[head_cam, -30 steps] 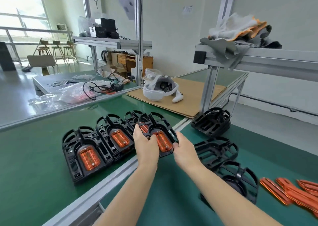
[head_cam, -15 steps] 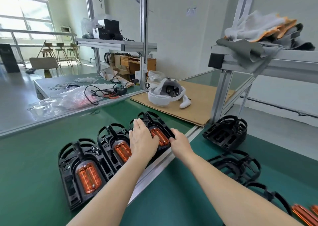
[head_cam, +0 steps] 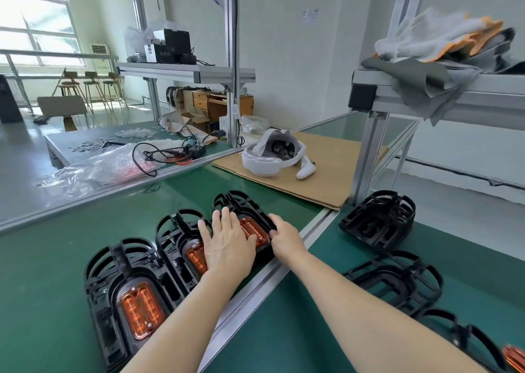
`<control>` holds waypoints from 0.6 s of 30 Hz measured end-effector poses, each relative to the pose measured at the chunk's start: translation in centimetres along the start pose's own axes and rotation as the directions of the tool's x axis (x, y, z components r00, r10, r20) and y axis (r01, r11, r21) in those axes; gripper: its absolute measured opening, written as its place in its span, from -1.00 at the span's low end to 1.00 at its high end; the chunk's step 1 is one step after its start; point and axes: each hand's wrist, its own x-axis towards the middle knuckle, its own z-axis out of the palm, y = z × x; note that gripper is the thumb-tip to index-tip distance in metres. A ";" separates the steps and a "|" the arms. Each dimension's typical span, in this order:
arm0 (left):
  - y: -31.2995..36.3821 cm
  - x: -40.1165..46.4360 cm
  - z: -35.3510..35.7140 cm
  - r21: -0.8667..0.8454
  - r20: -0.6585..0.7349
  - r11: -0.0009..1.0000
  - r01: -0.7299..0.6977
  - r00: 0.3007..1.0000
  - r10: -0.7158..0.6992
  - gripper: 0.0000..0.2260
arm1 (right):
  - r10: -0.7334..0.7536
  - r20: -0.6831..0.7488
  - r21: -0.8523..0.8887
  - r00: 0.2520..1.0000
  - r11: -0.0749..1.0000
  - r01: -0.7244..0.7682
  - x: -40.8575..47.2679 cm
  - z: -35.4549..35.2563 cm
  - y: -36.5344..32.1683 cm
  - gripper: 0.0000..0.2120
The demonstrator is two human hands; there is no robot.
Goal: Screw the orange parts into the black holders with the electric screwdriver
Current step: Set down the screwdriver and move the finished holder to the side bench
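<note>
Now flat, left hand (head_cam: 227,247) fingers (head_cam: 225,217) cover holder (head_cam: 250,216).

Three black holders in an overlapping row on the green mat: nearest holder (head_cam: 125,301), middle holder (head_cam: 179,244), farthest holder (head_cam: 247,210), each with a translucent orange part seated at its centre, e.g. (head_cam: 141,310). Empty black holders (head_cam: 377,222) beyond the aluminium rail (head_cam: 272,281), right of the row.

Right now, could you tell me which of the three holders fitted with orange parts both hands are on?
The farthest holder in the row: the left hand lies flat across it and the right hand touches its right edge.
</note>
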 end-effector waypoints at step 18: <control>1.2 -0.7 -0.4 0.068 0.010 0.998 -0.003 1.000 0.002 -0.39 | -0.041 0.005 -0.318 0.999 0.947 0.041 -2.3 -0.6 -0.1 -0.66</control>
